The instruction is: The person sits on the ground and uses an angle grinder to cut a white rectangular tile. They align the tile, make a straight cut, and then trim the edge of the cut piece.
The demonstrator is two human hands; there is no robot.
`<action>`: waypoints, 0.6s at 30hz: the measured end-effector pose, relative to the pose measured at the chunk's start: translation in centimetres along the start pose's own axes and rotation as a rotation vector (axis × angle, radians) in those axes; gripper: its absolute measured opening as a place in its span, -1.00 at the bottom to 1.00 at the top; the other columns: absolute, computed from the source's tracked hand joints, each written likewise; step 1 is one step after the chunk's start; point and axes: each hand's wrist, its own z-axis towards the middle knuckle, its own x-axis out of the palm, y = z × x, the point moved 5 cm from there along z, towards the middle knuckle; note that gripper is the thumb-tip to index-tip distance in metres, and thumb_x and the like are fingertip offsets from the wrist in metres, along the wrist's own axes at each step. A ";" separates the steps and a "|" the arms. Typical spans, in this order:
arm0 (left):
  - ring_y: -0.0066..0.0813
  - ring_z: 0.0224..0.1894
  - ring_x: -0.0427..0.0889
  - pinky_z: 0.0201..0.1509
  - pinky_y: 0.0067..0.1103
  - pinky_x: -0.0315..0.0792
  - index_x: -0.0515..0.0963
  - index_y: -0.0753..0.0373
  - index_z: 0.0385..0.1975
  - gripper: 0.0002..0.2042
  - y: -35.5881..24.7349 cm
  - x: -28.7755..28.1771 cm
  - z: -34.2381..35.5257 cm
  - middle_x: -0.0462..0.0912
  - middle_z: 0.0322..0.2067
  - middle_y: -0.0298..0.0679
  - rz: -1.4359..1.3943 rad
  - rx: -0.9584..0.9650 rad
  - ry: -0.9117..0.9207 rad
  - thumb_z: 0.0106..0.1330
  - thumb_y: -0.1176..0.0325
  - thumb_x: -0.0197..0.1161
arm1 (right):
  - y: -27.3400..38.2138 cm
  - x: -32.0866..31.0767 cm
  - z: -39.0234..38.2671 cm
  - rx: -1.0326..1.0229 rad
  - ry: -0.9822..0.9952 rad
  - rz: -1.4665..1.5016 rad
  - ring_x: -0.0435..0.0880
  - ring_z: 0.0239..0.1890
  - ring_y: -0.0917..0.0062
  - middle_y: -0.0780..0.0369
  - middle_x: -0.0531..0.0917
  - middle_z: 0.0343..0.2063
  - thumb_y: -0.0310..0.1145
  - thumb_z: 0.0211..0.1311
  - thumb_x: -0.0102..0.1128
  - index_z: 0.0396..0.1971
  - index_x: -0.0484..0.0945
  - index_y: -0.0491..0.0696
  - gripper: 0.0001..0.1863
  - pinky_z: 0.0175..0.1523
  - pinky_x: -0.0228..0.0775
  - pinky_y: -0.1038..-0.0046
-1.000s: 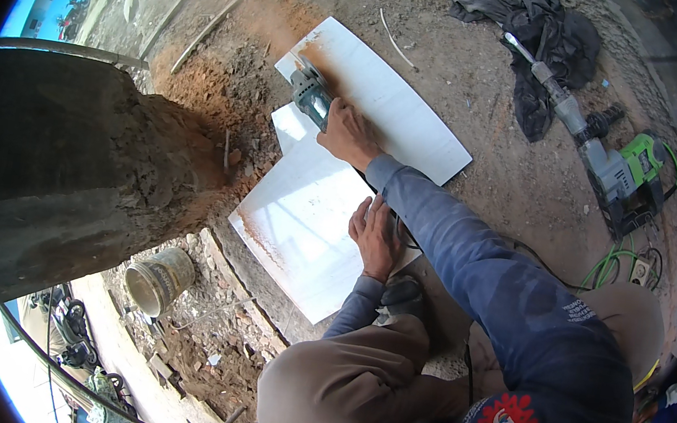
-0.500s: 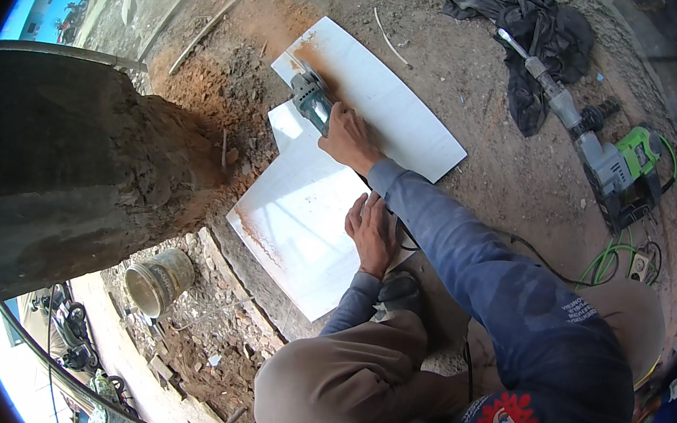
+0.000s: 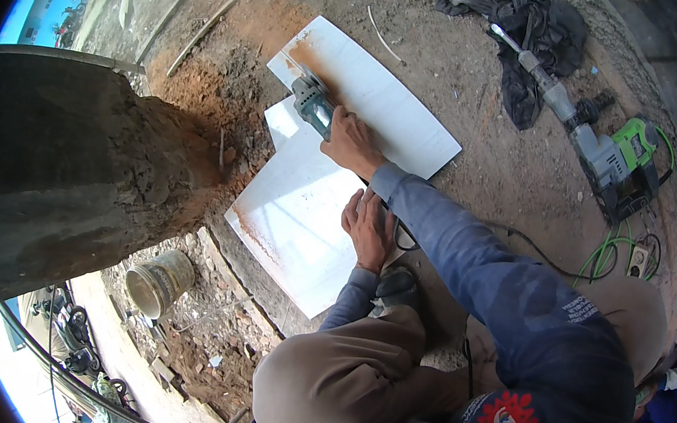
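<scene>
Right hand (image 3: 354, 143): closed round grinder (image 3: 313, 105) — likely for control.
Left hand (image 3: 370, 234): fingers spread on lower white panel (image 3: 294, 214) — likely steadying.

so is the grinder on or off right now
Probably on: reddish dust streaks the upper white panel and seems to haze the air beyond the grinder. Its spin itself cannot be made out.
</scene>
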 end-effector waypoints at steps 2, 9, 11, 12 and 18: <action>-0.06 0.50 0.35 0.57 -0.12 0.06 0.56 0.16 0.25 -0.52 -0.1 0.0 0.0 0.57 0.36 -0.20 0.008 -0.001 0.011 0.33 0.27 0.40 | 0.1 -0.2 -0.6 -0.015 -0.025 -0.004 0.77 -0.02 -0.14 -0.32 0.66 -0.07 -0.33 0.14 0.40 0.14 0.32 -0.47 -0.30 0.15 0.65 0.04; -0.04 0.49 0.36 0.57 -0.13 0.05 0.56 0.16 0.27 -0.51 -0.4 -0.1 0.0 0.58 0.35 -0.19 -0.012 -0.001 0.007 0.33 0.28 0.39 | 0.0 -1.0 -1.4 0.012 0.022 -0.002 0.76 -0.02 -0.16 -0.34 0.65 -0.07 -0.32 0.12 0.42 0.15 0.31 -0.48 -0.27 0.14 0.66 0.03; -0.04 0.50 0.36 0.57 -0.13 0.04 0.56 0.16 0.26 -0.52 -0.4 -0.2 0.0 0.59 0.35 -0.19 -0.013 -0.003 0.005 0.33 0.28 0.38 | 0.0 -1.1 -1.5 0.001 0.015 0.008 0.76 -0.02 -0.16 -0.33 0.65 -0.06 -0.32 0.12 0.42 0.15 0.31 -0.48 -0.27 0.13 0.66 0.02; -0.04 0.50 0.36 0.57 -0.13 0.04 0.56 0.16 0.26 -0.52 -0.4 -0.2 0.0 0.59 0.35 -0.19 -0.014 -0.002 0.002 0.33 0.28 0.38 | -0.1 -1.1 -1.5 0.005 0.017 0.005 0.76 -0.02 -0.16 -0.33 0.64 -0.06 -0.31 0.12 0.42 0.15 0.31 -0.48 -0.27 0.13 0.66 0.02; -0.05 0.50 0.35 0.57 -0.12 0.04 0.56 0.16 0.23 -0.54 -0.3 -0.1 0.0 0.59 0.35 -0.20 -0.009 0.002 0.003 0.33 0.26 0.39 | -0.6 -0.6 -1.8 0.020 0.003 0.004 0.76 -0.03 -0.16 -0.32 0.64 -0.06 -0.31 0.12 0.42 0.20 0.28 -0.48 -0.23 0.13 0.65 0.00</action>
